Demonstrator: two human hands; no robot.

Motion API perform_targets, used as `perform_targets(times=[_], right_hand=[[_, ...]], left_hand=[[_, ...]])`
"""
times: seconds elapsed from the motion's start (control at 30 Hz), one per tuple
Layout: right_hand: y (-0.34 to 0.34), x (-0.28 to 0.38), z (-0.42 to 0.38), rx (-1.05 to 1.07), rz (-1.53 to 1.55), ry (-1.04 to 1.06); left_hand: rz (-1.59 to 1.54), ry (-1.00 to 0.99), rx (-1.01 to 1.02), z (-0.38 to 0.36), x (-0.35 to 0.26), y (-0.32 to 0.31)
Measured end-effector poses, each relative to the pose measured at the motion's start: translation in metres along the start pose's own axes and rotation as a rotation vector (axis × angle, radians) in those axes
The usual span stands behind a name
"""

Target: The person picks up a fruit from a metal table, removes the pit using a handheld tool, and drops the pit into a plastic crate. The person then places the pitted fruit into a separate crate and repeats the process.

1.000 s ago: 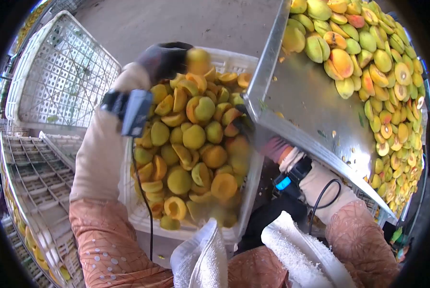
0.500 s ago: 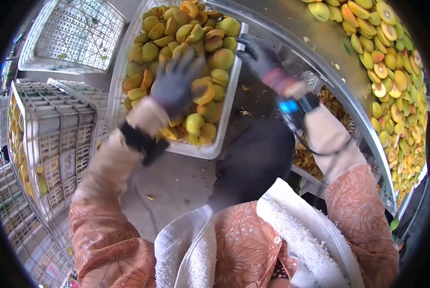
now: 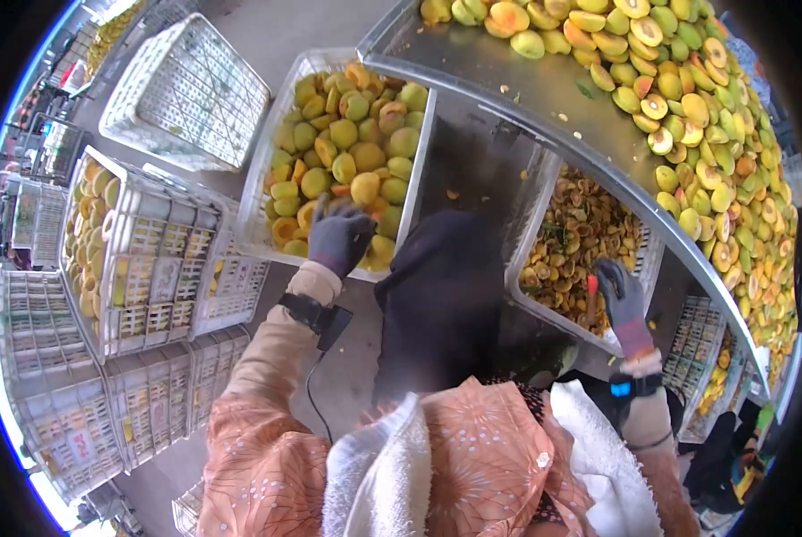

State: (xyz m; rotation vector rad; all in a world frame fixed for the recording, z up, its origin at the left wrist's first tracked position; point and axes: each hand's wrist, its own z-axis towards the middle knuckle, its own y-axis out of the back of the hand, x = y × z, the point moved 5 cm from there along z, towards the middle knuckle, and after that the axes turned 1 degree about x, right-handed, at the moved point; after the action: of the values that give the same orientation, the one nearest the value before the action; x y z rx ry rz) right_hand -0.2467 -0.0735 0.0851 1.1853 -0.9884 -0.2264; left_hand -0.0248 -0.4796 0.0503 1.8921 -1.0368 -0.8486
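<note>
My left hand (image 3: 341,240), in a dark glove, is over the near edge of a white crate (image 3: 423,166) full of halved yellow-green fruit (image 3: 356,134). Its fingers are bent but apart, close to the fruit, with nothing visibly held. To the right, my right hand (image 3: 620,291), also gloved, hangs over a second white crate (image 3: 656,268) of brownish fruit pieces (image 3: 589,219). Its fingers are curved and apart, just beside a red-topped tool (image 3: 591,291) that stands among the pieces; no grip on it is visible.
A metal table (image 3: 544,76) heaped with cut fruit (image 3: 687,116) curves along the upper right, its raised rim above the right crate. At left are an upturned-looking white crate (image 3: 190,94) and stacked crates (image 3: 164,259), some holding fruit. My dark-clad leg (image 3: 441,295) is between both fruit crates.
My left hand has moved from the middle of the fruit to the crate's near edge. My right hand has left that crate's far right side and come over the right crate. The view has shifted.
</note>
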Motion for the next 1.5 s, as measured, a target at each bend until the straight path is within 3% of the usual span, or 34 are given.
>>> perform_targets(times=[0.03, 0.07, 0.13, 0.17, 0.2, 0.23, 0.27, 0.3, 0.33, 0.37, 0.4, 0.43, 0.47, 0.5, 0.53, 0.6, 0.73, 0.83, 0.87, 0.93, 1.03, 1.07, 1.1, 1.13, 1.2, 1.27, 1.33, 1.4, 1.43, 1.47, 1.5], right_hand=[[0.009, 0.004, -0.014, 0.023, 0.132, -0.050], [0.011, 0.002, -0.027, 0.004, 0.083, -0.069], [0.010, -0.022, -0.047, -0.018, -0.006, -0.094], [0.004, -0.045, -0.054, -0.038, -0.037, -0.064], [0.007, -0.035, -0.055, 0.008, 0.032, -0.195], [-0.012, -0.094, -0.072, -0.059, 0.015, -0.029], [-0.014, -0.100, -0.075, -0.126, 0.338, -0.312], [-0.016, -0.097, -0.069, -0.130, 0.274, -0.259], [-0.017, -0.081, -0.058, -0.143, 0.196, -0.181], [-0.016, -0.065, -0.048, -0.160, 0.134, -0.126], [-0.017, -0.049, -0.038, -0.170, 0.080, -0.090], [-0.020, -0.035, -0.029, -0.181, 0.043, -0.065], [-0.022, -0.023, -0.022, -0.198, 0.013, -0.046], [-0.024, -0.014, -0.013, -0.185, 0.004, -0.024], [-0.031, -0.003, -0.002, -0.167, 0.007, -0.003], [-0.039, 0.009, 0.014, -0.159, 0.011, 0.019], [-0.038, 0.018, 0.024, -0.149, -0.001, 0.004], [-0.040, 0.013, 0.032, -0.152, 0.041, -0.006], [-0.038, 0.000, 0.033, -0.152, 0.068, -0.013], [-0.026, -0.015, 0.017, -0.169, 0.193, -0.063], [-0.010, -0.011, 0.022, -0.199, 0.510, -0.193], [0.000, -0.042, 0.012, -0.243, -0.135, 0.120], [0.006, -0.074, 0.000, -0.180, -0.004, -0.174], [0.024, -0.075, -0.002, -0.125, -0.317, -0.491], [0.042, -0.075, -0.011, -0.083, -0.204, -0.499], [0.035, -0.076, -0.014, -0.029, -0.265, -0.503], [0.017, -0.089, -0.013, 0.045, -0.325, -0.478], [-0.024, -0.103, -0.015, 0.395, -0.387, -0.535], [-0.029, -0.098, -0.023, 0.403, -0.265, -0.545], [-0.038, -0.087, -0.029, 0.424, -0.141, -0.525], [-0.064, -0.098, -0.033, 0.334, -0.169, -0.517]], left_hand=[[0.024, 0.075, -0.347, 0.001, 0.016, 0.005], [0.033, 0.107, -0.353, 0.008, 0.035, -0.024], [-0.073, 0.304, -0.597, 0.017, 0.090, -0.071], [0.205, 0.193, -0.593, 0.023, 0.089, -0.078], [0.221, 0.260, -0.542, 0.020, 0.087, -0.081], [0.078, 0.272, -0.525, 0.004, 0.067, -0.048], [-0.020, 0.369, -0.281, -0.003, 0.057, -0.016], [-0.180, 0.293, -0.438, 0.005, 0.067, -0.007], [0.333, 0.343, -0.588, 0.017, 0.072, -0.001], [0.337, 0.496, -0.505, 0.049, 0.110, -0.021], [0.121, 0.496, -0.663, 0.037, 0.116, -0.007], [-0.115, 0.531, -0.479, 0.066, 0.147, -0.031], [-0.193, 0.592, -0.389, 0.032, 0.115, -0.002], [-0.132, 0.584, -0.470, 0.047, 0.122, -0.029], [-0.143, 0.584, -0.370, 0.044, 0.121, -0.037], [-0.114, 0.526, -0.569, 0.037, 0.124, -0.032], [-0.188, 0.598, -0.522, 0.042, 0.112, -0.001], [-0.385, 0.643, -0.594, 0.035, 0.133, 0.022], [-0.128, 0.645, -0.957, 0.093, 0.191, -0.059], [-0.040, 0.480, -0.627, 0.087, 0.176, -0.008], [0.125, 0.203, -0.470, 0.055, 0.184, 0.007], [0.244, 0.103, -0.472, 0.065, 0.192, 0.014], [0.397, 0.005, -0.495, 0.071, 0.197, 0.018], [0.569, -0.085, -0.540, 0.075, 0.197, 0.025], [0.677, -0.209, -0.632, 0.077, 0.164, 0.048], [-0.739, 0.121, -0.687, 0.059, 0.155, 0.070], [-0.775, 0.034, -0.693, 0.040, 0.087, 0.092], [-0.909, -0.142, -0.648, 0.029, 0.016, 0.102], [-0.996, -0.244, -0.614, 0.027, -0.007, 0.111], [-0.321, -0.529, -0.763, 0.066, 0.045, 0.089], [-0.704, -0.449, -0.696, 0.061, 0.038, 0.083]])
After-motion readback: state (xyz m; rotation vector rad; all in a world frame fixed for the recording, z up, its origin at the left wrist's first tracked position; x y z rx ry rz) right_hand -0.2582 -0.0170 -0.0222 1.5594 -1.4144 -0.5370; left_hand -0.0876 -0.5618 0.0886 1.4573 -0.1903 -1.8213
